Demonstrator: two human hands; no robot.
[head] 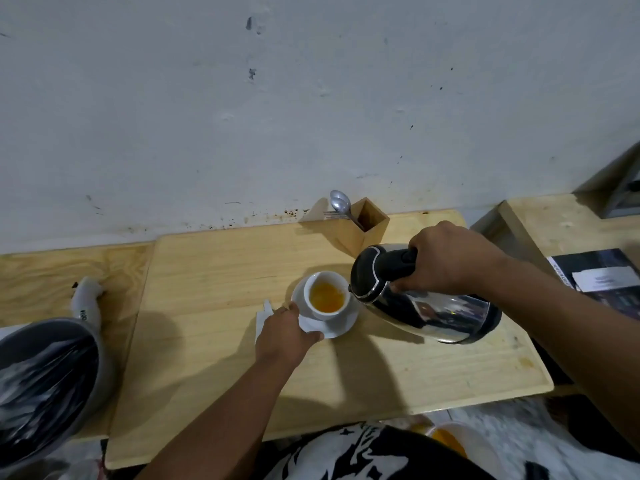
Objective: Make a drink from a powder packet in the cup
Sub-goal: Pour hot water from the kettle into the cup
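A white cup (325, 293) holding orange liquid stands on a white saucer (341, 325) in the middle of the wooden table (214, 265). My left hand (284, 336) grips the saucer's left rim. My right hand (450, 259) holds the black handle of a steel kettle (426, 308), tilted with its spout right beside the cup's rim. A white torn packet (262, 318) lies just left of my left hand, partly hidden by it.
A wooden holder (365, 227) with spoons and a fork stands behind the kettle by the wall. A bin with a black liner (41, 382) sits at the left. Dark booklets (599, 277) lie at the right. A container with orange contents (450, 441) is below the table's front edge.
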